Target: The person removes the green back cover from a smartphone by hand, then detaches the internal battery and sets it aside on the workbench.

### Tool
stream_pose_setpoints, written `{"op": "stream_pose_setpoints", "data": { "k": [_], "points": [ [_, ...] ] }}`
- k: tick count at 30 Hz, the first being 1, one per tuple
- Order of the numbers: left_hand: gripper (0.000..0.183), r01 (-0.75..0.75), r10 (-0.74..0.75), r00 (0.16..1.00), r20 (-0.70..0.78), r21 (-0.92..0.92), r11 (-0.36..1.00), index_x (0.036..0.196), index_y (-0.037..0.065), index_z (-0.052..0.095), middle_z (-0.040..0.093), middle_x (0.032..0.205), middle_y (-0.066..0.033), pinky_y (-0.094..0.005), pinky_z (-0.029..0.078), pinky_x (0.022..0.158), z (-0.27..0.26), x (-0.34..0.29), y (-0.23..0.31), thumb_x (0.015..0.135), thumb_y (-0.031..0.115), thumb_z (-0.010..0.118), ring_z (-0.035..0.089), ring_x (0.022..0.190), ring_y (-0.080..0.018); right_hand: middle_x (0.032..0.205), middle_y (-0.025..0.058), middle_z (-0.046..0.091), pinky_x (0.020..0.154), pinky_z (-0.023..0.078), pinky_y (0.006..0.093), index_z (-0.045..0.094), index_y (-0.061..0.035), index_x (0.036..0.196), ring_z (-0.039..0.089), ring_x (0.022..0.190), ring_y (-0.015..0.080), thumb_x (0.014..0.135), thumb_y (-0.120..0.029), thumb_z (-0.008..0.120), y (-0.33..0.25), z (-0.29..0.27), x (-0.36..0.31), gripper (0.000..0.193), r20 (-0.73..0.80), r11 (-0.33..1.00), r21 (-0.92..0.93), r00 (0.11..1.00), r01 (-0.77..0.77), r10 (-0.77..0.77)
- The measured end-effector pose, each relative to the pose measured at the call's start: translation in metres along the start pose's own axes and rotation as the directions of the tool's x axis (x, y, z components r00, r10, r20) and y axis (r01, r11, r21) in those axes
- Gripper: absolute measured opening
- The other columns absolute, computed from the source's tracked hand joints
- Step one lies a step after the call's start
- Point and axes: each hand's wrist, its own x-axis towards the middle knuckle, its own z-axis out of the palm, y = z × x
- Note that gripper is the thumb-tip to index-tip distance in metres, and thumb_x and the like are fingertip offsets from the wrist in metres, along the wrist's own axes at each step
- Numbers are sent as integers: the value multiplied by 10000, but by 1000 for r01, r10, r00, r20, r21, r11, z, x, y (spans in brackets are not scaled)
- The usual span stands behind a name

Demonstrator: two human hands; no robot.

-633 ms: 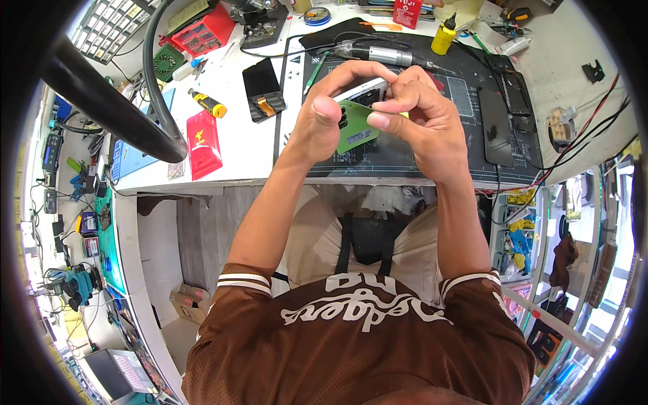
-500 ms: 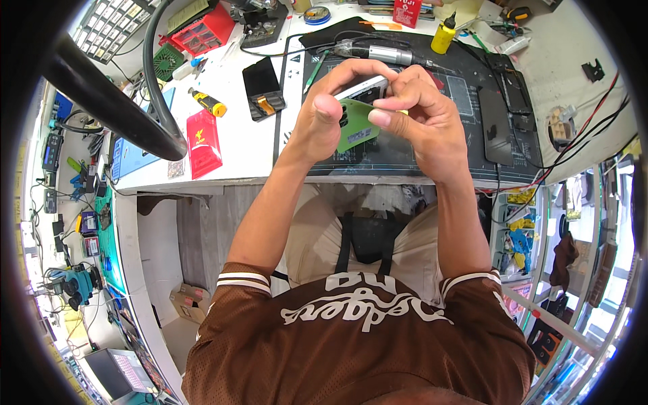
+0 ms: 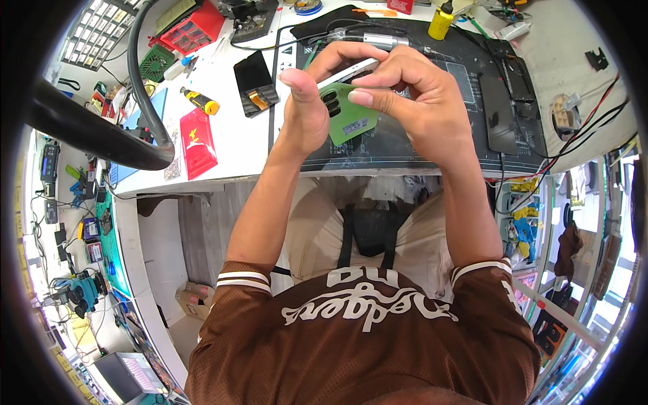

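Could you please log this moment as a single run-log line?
left hand: holds green phone | right hand: pinches its top edge | phone: raised over black mat | bench: red packet at left

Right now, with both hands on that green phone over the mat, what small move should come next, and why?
Probably keep the left hand steady and press the right thumb along the green phone's upper edge. Both hands pinch it in the air above the black work mat, camera side toward the viewer, and a pale edge shows along its top, which may be an unseated part.
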Motion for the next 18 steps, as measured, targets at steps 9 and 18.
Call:
{"op": "stream_pose_setpoints", "data": {
  "k": [9, 18],
  "points": [
    [1134, -61, 64, 997, -33, 77, 995, 1322, -15, 623, 671, 1277, -152, -378, 504, 1078, -1, -2, -2, 883, 954, 227, 635, 1242, -223, 870, -31, 589, 749, 438, 255, 778, -38, 903, 540, 828, 74, 851, -139, 879, 11, -3, 6, 152, 69, 992, 126, 997, 19, -28],
    [1060, -67, 69, 996, -48, 51, 996, 1317, -11, 626, 678, 1264, -150, -381, 497, 1087, -2, -2, -6, 938, 907, 255, 629, 1258, -227, 940, 6, 640, 824, 464, 261, 778, -39, 954, 595, 913, 105, 866, -51, 851, 6, -9, 8, 115, 142, 991, 132, 990, -37, 18]
  ]
}}
